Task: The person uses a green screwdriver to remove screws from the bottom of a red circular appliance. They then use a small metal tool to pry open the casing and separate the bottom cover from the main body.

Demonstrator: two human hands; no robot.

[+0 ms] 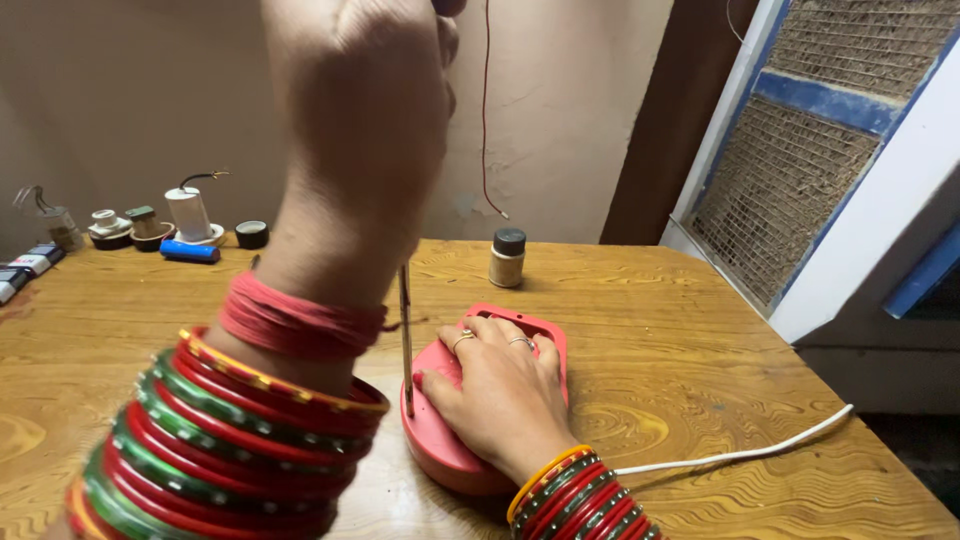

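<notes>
Wooden tabletop (700, 340) fills the head view, against a plain wall. Right hand (500, 390) lies flat and open, pressing down a red plastic casing (440, 450) near the front edge. Left hand (360, 110), raised, is clenched around a thin metal rod (406, 340) whose tip meets the casing's left edge. The casing looks closed. Behind stands a small capped jar (508, 257), contents hidden.

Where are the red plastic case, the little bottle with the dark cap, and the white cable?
red plastic case (545, 335): head view, on its far right corner beyond the fingers.
little bottle (507, 265): head view, on its pale body below the cap.
white cable (740, 455): head view, midway along its run on the table.
</notes>
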